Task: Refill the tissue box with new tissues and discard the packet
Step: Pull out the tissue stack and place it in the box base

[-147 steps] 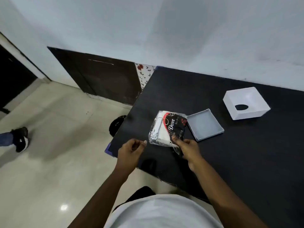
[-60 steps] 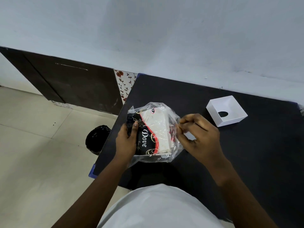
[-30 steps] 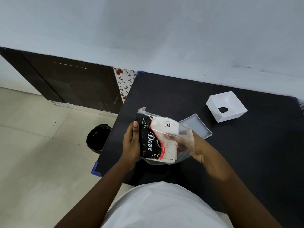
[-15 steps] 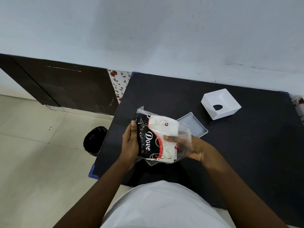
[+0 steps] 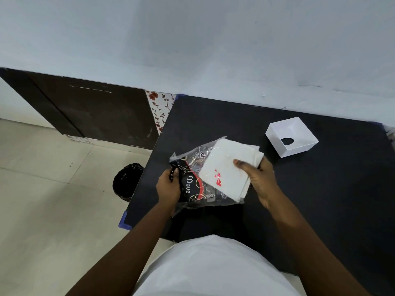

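My right hand [image 5: 259, 180] grips a white stack of tissues [image 5: 228, 169] with small red marks, held above the black table [image 5: 320, 189]. Most of the stack is outside the clear and black plastic packet [image 5: 192, 184], which my left hand [image 5: 167, 186] pinches at its left end. The white tissue box cover [image 5: 299, 144] lies upside down at the back right of the table, its oval slot showing. The grey base of the box is hidden behind the tissues and my right hand.
A bin lined with a black bag [image 5: 127, 180] stands on the tiled floor just left of the table's edge. A dark wooden panel [image 5: 96, 112] and a floral strip [image 5: 160, 110] line the wall behind. Blue corner guards [image 5: 124, 221] mark the table's near left corner.
My right hand, earlier inside the packet, has drawn the tissue stack out to the right. My left hand has shifted to the packet's left end. The grey base is now covered from view.
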